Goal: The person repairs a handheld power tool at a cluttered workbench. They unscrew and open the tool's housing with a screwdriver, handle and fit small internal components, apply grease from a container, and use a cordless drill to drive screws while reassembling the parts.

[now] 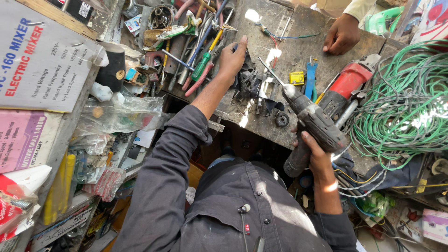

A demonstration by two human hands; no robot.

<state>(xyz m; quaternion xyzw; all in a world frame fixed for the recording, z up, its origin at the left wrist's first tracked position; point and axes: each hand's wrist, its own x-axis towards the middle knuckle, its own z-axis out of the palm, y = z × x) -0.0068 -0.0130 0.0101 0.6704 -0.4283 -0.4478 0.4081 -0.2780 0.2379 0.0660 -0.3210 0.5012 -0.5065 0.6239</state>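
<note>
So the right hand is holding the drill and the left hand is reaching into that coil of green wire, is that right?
Not quite. The right hand does hold the drill, but the left hand reaches to the small dark parts on the workbench, beside the screwdrivers. The green wire lies on the far right, untouched. The head view shows it.

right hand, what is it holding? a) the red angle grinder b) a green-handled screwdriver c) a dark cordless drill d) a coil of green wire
c: the right hand grips the handle of a dark cordless drill with its bit pointing over the workbench, while the red angle grinder lies untouched beside it.
</note>
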